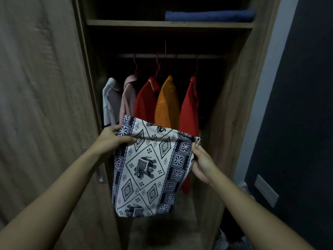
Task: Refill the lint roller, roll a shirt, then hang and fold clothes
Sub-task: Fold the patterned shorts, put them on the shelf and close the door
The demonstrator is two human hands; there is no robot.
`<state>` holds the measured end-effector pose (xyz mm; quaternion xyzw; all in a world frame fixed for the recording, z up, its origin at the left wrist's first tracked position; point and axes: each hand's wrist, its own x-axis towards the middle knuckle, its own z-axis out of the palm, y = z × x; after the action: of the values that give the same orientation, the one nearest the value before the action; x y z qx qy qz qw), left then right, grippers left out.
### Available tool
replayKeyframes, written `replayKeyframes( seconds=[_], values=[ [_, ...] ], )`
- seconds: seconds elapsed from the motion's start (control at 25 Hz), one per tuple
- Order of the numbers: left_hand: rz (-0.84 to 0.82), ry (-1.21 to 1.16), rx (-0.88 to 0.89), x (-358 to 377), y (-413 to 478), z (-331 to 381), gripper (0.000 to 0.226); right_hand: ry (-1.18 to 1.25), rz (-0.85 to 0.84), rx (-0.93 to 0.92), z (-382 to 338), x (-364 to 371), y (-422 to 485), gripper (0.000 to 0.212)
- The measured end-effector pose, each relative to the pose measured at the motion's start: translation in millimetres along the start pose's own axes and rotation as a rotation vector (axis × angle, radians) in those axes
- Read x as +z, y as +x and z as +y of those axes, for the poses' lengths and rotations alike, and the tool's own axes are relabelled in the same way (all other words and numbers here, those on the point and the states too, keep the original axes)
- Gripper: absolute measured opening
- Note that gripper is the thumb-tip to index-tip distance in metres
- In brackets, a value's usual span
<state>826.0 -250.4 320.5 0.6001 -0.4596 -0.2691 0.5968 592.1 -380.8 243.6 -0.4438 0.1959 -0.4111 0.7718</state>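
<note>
A folded white cloth with a dark blue elephant and diamond print hangs in front of the open wardrobe. My left hand grips its upper left edge, thumb on the front. My right hand pinches its upper right corner. Behind it, several shirts hang on a rail: a white one, a pink one, a red one, an orange one and another red one. No lint roller is in view.
The wardrobe's wooden door stands open at the left. A shelf above the rail carries a folded blue cloth. A dark wall with a switch plate is at the right. Some items lie on the floor at lower right.
</note>
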Motion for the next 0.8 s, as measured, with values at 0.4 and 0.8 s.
replayKeyframes(
  seconds=[0.4, 0.8],
  values=[
    [-0.037, -0.052, -0.077, 6.4, 3.8, -30.1, 0.049, -0.073, 0.152, 0.110, 10.4, 4.9, 6.5, 0.041],
    [-0.033, -0.196, -0.378, 12.0, 1.5, -73.0, 0.067, -0.430, 0.215, 0.331, 19.9, -15.8, 3.6, 0.074]
  ],
)
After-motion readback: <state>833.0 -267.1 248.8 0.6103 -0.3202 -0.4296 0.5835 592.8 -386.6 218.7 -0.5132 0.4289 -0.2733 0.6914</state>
